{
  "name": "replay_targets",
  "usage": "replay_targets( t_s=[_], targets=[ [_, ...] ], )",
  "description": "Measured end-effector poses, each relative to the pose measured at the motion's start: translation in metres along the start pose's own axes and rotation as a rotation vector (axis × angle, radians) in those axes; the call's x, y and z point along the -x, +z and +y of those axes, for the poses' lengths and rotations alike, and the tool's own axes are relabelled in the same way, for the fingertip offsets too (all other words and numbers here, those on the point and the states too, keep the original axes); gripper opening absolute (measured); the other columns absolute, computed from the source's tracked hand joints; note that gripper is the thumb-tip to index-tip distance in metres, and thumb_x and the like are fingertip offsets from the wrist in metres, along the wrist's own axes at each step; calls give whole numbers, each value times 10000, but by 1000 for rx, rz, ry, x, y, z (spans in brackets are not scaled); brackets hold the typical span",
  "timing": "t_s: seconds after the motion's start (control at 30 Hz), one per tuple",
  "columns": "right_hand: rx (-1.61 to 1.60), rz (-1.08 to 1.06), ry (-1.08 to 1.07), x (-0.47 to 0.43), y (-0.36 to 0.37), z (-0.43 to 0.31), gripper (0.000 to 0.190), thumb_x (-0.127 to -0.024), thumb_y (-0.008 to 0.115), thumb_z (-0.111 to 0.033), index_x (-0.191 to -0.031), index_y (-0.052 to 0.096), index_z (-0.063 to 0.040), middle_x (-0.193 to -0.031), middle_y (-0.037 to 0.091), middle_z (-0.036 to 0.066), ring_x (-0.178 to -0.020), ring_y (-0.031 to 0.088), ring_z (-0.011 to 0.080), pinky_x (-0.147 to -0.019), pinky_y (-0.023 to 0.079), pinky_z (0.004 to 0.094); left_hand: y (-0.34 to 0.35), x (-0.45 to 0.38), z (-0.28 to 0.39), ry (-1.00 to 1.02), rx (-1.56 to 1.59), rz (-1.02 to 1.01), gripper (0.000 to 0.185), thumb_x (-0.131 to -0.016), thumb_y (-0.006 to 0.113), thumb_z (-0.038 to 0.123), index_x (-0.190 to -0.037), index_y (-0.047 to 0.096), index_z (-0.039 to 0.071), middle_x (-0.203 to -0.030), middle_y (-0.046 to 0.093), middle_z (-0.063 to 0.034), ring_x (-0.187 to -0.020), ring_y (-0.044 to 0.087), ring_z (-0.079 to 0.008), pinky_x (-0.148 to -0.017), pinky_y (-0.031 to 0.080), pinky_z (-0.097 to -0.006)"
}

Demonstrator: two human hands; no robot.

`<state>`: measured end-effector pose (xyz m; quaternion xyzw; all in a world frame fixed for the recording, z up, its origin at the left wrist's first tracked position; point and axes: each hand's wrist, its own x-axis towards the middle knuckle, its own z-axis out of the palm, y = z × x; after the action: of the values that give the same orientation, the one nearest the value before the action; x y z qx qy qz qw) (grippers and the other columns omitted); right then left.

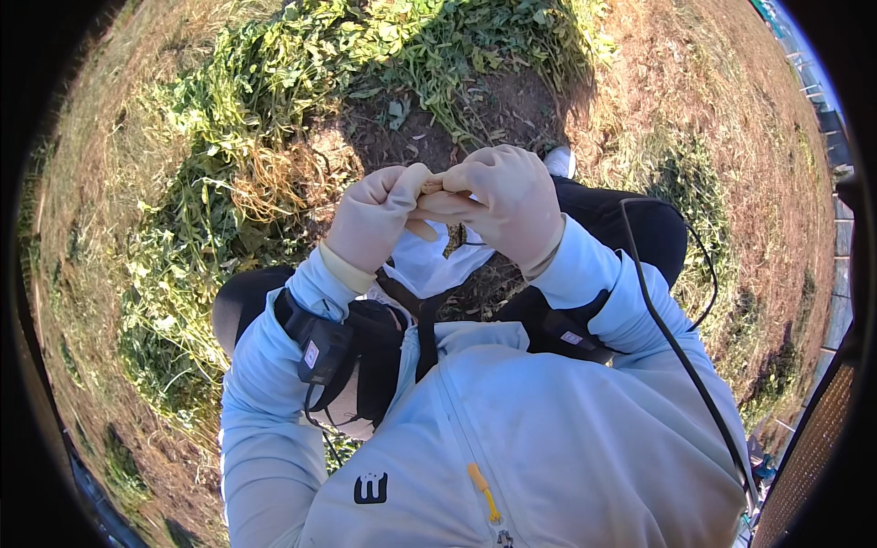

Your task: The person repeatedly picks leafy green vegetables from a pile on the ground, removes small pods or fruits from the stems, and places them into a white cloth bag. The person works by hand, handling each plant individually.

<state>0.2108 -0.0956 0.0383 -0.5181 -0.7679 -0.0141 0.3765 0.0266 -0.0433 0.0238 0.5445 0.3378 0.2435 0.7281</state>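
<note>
My left hand and my right hand, both in pale rubber gloves, meet in front of me above the ground. Between their thumbs and fingertips they pinch a small tan pod, which looks like a peanut. Fingers cover most of it, so I cannot tell whether its shell is whole or split. Below the hands, between my knees, a white plastic bag hangs with its mouth spread. Some small brownish pieces show in its opening, partly hidden by my hands.
Uprooted leafy green plants are heaped ahead and along my left. Among them lies a tangle of tan roots. Bare soil shows just beyond my hands. A black cable loops beside my right arm. Dry grass stretches off to the right.
</note>
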Motion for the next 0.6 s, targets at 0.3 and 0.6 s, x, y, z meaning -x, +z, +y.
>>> replay_targets(
  t_s=[0.3, 0.6],
  targets=[
    [115, 32, 177, 4, -3, -14, 337, -660, 812, -376, -674, 573, -139, -624, 536, 25, -563, 557, 218, -493, 416, 339, 10, 4, -1, 248, -91, 55, 222, -958, 511, 139, -1101, 643, 32, -964, 672, -42, -734, 624, -93, -647, 507, -220],
    [99, -151, 198, 3, -8, -13, 284, -686, 807, -292, -671, 582, -118, -631, 562, 9, -579, 577, 234, -498, 427, 353, 19, 7, -7, 367, -144, 222, 191, -930, 537, 63, -1072, 654, 13, -1013, 701, -64, -773, 648, -96, -688, 517, -224]
  ],
)
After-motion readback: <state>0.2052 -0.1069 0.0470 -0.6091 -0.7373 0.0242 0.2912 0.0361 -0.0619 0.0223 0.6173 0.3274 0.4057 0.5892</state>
